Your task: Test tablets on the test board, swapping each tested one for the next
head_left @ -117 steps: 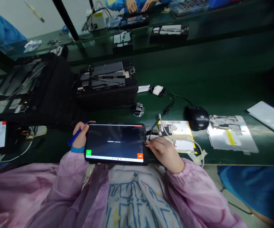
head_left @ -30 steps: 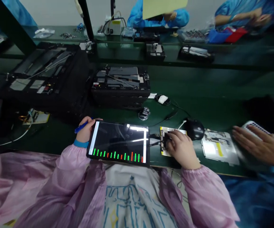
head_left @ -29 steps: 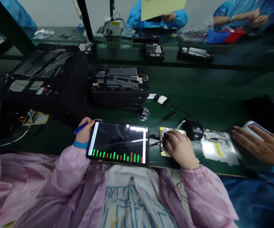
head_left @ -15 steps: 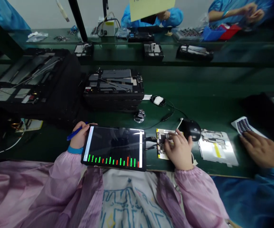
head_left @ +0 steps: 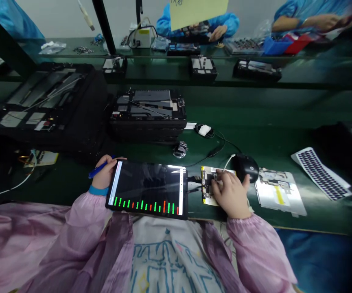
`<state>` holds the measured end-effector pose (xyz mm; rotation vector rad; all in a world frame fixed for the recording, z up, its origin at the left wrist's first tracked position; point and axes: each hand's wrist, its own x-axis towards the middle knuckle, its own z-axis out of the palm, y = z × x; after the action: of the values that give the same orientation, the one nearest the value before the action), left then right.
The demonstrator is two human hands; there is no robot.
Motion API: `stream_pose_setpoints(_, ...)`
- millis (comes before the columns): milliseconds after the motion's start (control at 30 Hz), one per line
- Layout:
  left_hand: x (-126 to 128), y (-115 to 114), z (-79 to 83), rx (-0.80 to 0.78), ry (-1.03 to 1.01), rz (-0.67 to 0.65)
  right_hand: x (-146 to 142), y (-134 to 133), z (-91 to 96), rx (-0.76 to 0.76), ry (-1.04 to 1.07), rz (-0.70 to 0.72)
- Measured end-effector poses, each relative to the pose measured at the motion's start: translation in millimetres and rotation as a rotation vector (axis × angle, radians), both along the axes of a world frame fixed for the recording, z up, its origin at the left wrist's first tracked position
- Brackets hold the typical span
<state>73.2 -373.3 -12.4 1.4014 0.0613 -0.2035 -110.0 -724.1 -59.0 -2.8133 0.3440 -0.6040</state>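
A black tablet (head_left: 147, 183) with a dark screen and a row of green and red bars lies before me at the table's front. My left hand (head_left: 102, 175) grips its left edge and keeps a blue pen (head_left: 98, 169) in the fingers. Short dark connectors (head_left: 194, 179) link the tablet's right side to a circuit board (head_left: 208, 181) on a pale, yellow-edged battery pack. My right hand (head_left: 232, 193) is bent over this board with its fingertips pressed on it. A white cable (head_left: 228, 162) comes up by those fingers; its end is hidden.
Right of my hand are a black mouse (head_left: 246, 167), a silver panel (head_left: 279, 191) and a sticker sheet (head_left: 322, 173). Stacked tablet housings (head_left: 148, 116) stand behind, with a larger stack (head_left: 50, 106) left. A coiled cable (head_left: 204, 130) lies mid-table. Co-workers in blue sit across the shelf (head_left: 163, 69).
The co-worker's hand on the right has left the sticker sheet and is out of view. My right fingers have shifted slightly on the board; my left hand keeps its grip. The view has turned slightly.
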Motion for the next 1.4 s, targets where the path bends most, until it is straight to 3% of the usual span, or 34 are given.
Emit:
stream_pose_setpoints(133,-1.9,-0.8,1.5,-0.017,-0.023,-0.002,-2.7,-10.4,9.9,0.064,0.056,0.094)
stream_pose_setpoints(333,-3.9,-3.2,4.7,-0.020,-0.032,-0.007,-0.3,-25.4,20.5,0.028,0.267,0.442)
stream_pose_setpoints(700,-6.4,-7.7,8.7,-0.026,-0.062,0.019,56.3,-34.5,44.8,0.064,0.688,0.709)
stream_pose_setpoints(1167,-2.3,-6.1,6.4,0.038,-0.048,0.009,68.1,-24.7,56.6,-0.005,0.698,0.758)
stream_pose_setpoints(1300,-1.7,-6.1,7.2,0.019,-0.042,0.004,55.6,-28.5,48.6,-0.036,0.588,0.677)
stream_pose_setpoints(1400,-0.8,-5.5,8.1,0.010,-0.029,0.005,26.8,-26.6,31.3,-0.044,0.327,0.489)
